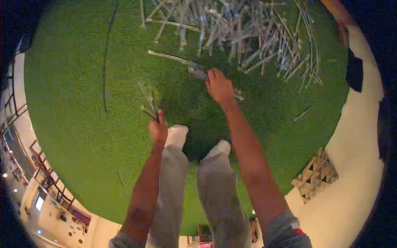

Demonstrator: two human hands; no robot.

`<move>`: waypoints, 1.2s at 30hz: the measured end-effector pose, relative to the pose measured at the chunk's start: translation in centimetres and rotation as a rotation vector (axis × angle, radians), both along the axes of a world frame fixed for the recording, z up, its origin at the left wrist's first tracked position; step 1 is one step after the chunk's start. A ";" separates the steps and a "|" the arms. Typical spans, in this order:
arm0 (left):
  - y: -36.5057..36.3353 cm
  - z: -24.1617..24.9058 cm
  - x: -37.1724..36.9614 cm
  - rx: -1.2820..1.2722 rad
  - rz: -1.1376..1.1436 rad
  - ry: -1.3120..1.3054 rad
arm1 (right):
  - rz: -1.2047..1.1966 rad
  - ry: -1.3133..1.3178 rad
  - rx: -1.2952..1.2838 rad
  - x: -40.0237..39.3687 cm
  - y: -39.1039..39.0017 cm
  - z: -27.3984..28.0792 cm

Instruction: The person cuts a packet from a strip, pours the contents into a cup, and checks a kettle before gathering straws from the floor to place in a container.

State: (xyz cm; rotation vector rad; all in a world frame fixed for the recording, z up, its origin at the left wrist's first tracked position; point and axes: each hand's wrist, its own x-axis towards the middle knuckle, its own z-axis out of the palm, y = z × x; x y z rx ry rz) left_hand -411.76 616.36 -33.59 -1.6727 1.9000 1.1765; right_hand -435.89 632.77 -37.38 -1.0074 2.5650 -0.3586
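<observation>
My left hand (pixel 158 129) is closed around the lower ends of a few thin clear sticks (pixel 147 96), which fan out up and to the left. Farther forward, my right hand (pixel 220 86) grips several similar sticks (pixel 178 60); one long one points left, and short ends show at the right of the wrist. Both hands are above the green carpet (pixel 74 103). Beyond my right hand lies a large loose pile of clear sticks (pixel 244 33), crossing in all directions. What the sticks are made of is too small to tell.
One single stick (pixel 303 114) lies on the carpet at the right. My socked feet (pixel 177 134) stand below my hands. A patterned cushion (pixel 316 175) is at the lower right edge. Part of another person's arm (pixel 337 12) shows at the upper right.
</observation>
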 end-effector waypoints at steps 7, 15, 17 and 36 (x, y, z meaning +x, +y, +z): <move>-1.3 -4.5 1.9 0.035 0.427 0.798 | 0.040 0.055 -0.031 -1.2 -9.3 -1.3; -6.3 -2.0 0.7 0.266 0.456 0.493 | 0.172 0.439 -0.322 1.0 -9.7 -4.1; -6.5 -0.3 -0.8 0.349 0.488 0.524 | -0.102 0.055 -0.397 2.1 -9.6 -4.6; -1.2 48.8 1.4 0.272 0.060 0.931 | -0.377 -1.115 -0.295 14.5 -11.0 53.5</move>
